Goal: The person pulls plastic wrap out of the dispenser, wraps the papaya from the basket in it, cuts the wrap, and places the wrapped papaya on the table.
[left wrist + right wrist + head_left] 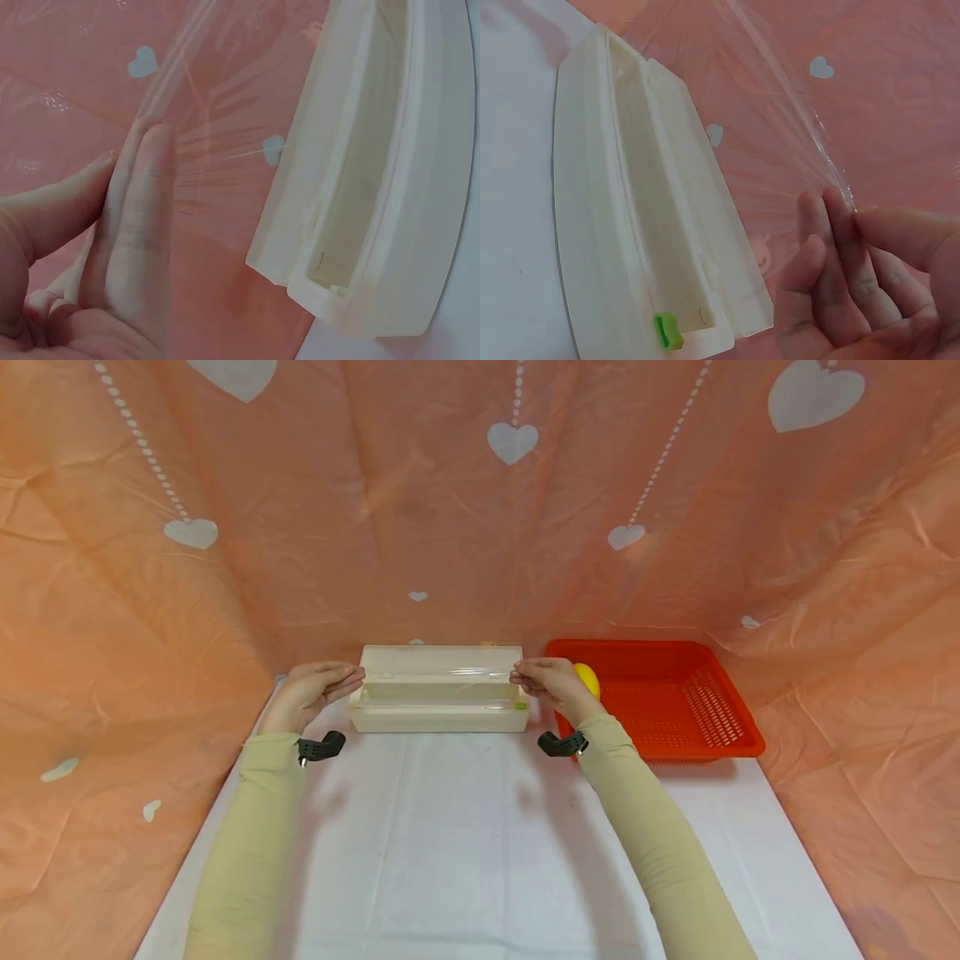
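Note:
A cream-white cling film dispenser [438, 722] lies lengthwise at the back of the table, its lid [420, 658] raised behind its long trough. Between my two hands a clear sheet of cling film [791, 105] is stretched taut above the dispenser. At its left end my left hand [309, 693] pinches the film's edge between thumb and fingers. My right hand [557, 683] pinches the opposite corner, creasing the film toward the fingertips. A small green slide cutter [667, 331] sits at the right end of the dispenser's front edge.
A red plastic basket [697, 750] stands right of the dispenser, just beyond my right wrist. Inside its left side is a rounded yellow object [588, 678], partly covered by my hand. A pink curtain [450, 527] with white hearts hangs behind the white-covered table [442, 843].

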The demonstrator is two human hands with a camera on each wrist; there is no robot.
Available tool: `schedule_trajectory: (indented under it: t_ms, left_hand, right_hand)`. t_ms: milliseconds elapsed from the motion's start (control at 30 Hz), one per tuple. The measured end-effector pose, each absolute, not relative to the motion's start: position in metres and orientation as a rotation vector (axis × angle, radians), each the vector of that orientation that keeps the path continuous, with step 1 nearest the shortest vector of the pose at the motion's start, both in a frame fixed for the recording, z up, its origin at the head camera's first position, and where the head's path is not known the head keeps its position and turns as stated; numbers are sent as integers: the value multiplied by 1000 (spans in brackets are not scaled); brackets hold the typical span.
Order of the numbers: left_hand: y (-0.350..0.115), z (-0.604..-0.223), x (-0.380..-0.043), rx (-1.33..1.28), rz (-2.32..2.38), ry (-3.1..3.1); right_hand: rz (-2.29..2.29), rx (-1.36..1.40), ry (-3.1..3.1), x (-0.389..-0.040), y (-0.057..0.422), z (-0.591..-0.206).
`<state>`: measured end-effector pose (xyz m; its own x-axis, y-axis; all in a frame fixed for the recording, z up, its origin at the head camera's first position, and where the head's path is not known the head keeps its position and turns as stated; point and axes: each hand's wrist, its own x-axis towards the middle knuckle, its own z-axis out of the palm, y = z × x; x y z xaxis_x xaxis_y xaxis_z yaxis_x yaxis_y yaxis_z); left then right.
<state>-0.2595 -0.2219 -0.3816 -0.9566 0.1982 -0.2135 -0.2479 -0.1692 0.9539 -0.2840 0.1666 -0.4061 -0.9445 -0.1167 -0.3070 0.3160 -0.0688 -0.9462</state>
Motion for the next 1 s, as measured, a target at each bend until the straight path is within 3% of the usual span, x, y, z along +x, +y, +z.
schedule_trajectory:
  t_ms: [533, 1000]
  left_hand:
    - [-224, -379, -265, -249, 2344, 1637]
    - [-218, -383, -266, -138, 2273, 1766]
  right_hand:
    - [-2056, 134, 1924, -287, 165, -401]
    - [-2060, 161, 1992, -286, 169, -399]
